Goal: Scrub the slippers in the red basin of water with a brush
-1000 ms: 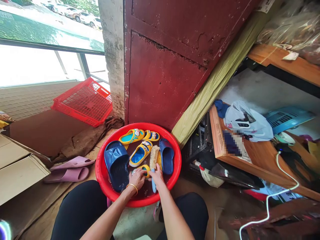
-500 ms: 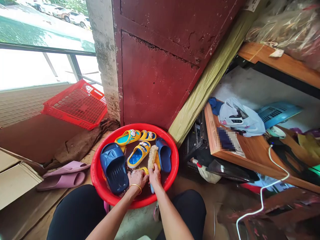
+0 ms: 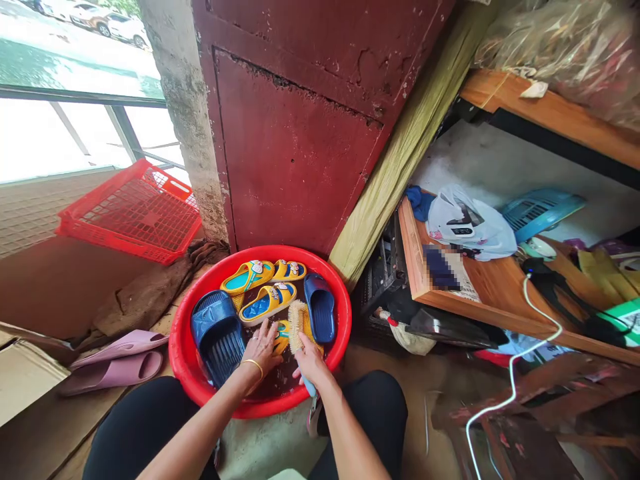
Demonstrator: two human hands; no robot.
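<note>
A red basin (image 3: pixel 181 360) between my knees holds water with several slippers in it. My right hand (image 3: pixel 309 363) is wrapped round the light-blue handle of a scrubbing brush (image 3: pixel 296 323), its pale bristles pointing away from me. Fingers spread, my left hand (image 3: pixel 261 350) hovers low over the water beside a small yellow slipper (image 3: pixel 282 337); whether it touches is unclear. Left of that hand lies a large dark-blue slipper (image 3: pixel 217 333). Another blue slipper (image 3: pixel 320 310) leans at the basin's right side. A yellow-and-blue child's slipper (image 3: pixel 267 303) floats in the middle, with more yellow ones behind.
A maroon door (image 3: pixel 300 147) stands directly behind the basin. Pink slippers (image 3: pixel 113 373) and a red crate (image 3: pixel 135 213) are on the left. To the right, a wooden shelf (image 3: pixel 495 287) holds a plastic bag (image 3: pixel 470 223), and a white cable (image 3: pixel 510 373) hangs down.
My left hand has opened and shifted slightly left, away from the brush. My right hand keeps the brush, whose handle now shows more. The view has turned a little right.
</note>
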